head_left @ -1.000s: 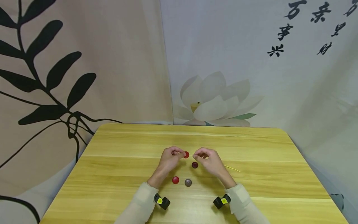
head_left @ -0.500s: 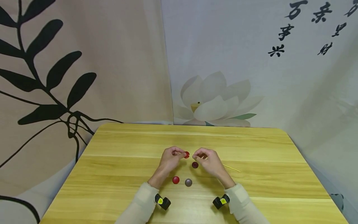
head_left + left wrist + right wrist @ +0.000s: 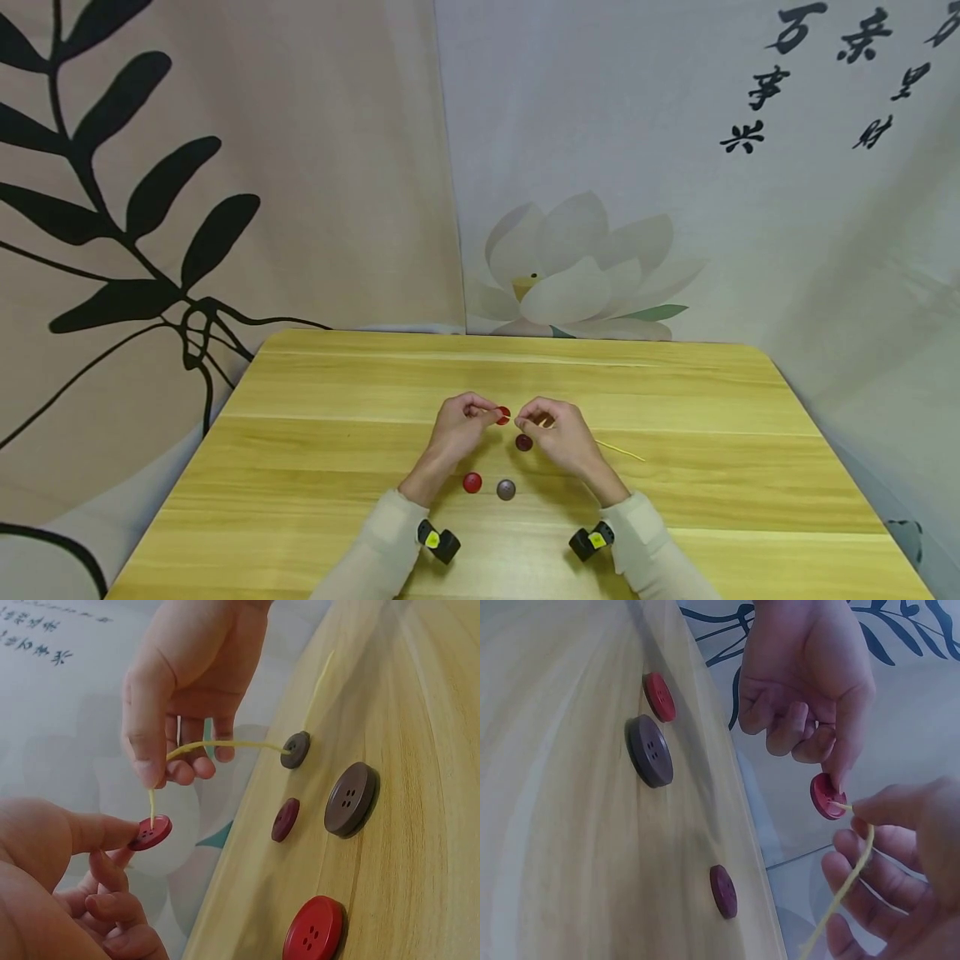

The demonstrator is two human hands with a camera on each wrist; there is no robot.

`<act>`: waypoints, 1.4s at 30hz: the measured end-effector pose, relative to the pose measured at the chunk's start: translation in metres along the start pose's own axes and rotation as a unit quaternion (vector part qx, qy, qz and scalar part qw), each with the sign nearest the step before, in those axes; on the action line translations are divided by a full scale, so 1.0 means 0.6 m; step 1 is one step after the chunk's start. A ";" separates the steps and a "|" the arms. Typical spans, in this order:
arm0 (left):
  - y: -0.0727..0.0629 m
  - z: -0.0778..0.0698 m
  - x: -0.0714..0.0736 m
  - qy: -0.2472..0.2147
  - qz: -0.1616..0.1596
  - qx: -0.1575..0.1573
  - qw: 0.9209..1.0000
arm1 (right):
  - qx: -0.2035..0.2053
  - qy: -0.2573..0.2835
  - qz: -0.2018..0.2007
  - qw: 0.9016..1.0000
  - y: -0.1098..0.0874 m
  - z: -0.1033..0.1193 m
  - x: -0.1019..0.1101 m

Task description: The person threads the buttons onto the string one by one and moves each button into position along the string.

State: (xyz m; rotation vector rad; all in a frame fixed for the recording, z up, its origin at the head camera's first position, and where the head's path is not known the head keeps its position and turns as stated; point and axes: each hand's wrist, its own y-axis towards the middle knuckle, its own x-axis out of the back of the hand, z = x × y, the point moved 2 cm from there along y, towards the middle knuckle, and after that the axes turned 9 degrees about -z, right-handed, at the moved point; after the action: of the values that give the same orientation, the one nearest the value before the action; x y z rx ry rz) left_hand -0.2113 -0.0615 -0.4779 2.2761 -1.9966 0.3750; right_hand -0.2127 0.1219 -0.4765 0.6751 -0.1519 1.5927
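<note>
Held up over the table, a red four-hole button [image 3: 503, 415] is pinched at its edge by my left hand [image 3: 459, 425]. My right hand [image 3: 558, 429] pinches a yellow string [image 3: 225, 743] near its end, and the string's tip is at a hole of that button in both wrist views. The string runs back from my right fingers through a dark brown button [image 3: 296, 750] on the table, which the right hand hides in the head view. A maroon button [image 3: 524, 442] lies just below the right fingertips.
Nearer me on the wooden table [image 3: 300, 500] lie a second red button [image 3: 472, 482] and a larger grey-brown button [image 3: 506, 490]. The string's free tail [image 3: 621, 451] stretches right, past the right wrist. Printed curtains [image 3: 360, 167] hang behind the table.
The gap between the red button and my right fingertips has narrowed slightly as the hands draw closer. The buttons on the table have stayed in place.
</note>
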 end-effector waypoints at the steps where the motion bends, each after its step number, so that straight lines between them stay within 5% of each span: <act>1: -0.001 0.000 0.000 0.000 0.000 0.000 1.000 | 0.001 -0.001 -0.001 1.000 0.000 0.000 0.000; 42: -0.008 -0.002 -0.011 -0.007 -0.012 0.008 1.000 | 0.021 0.013 -0.011 1.000 -0.004 0.001 -0.012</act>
State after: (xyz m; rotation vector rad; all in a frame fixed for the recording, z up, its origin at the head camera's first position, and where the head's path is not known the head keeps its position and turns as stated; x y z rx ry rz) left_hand -0.2072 -0.0541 -0.4777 2.3154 -1.9780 0.3760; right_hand -0.2101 0.1158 -0.4800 0.6851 -0.0918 1.5862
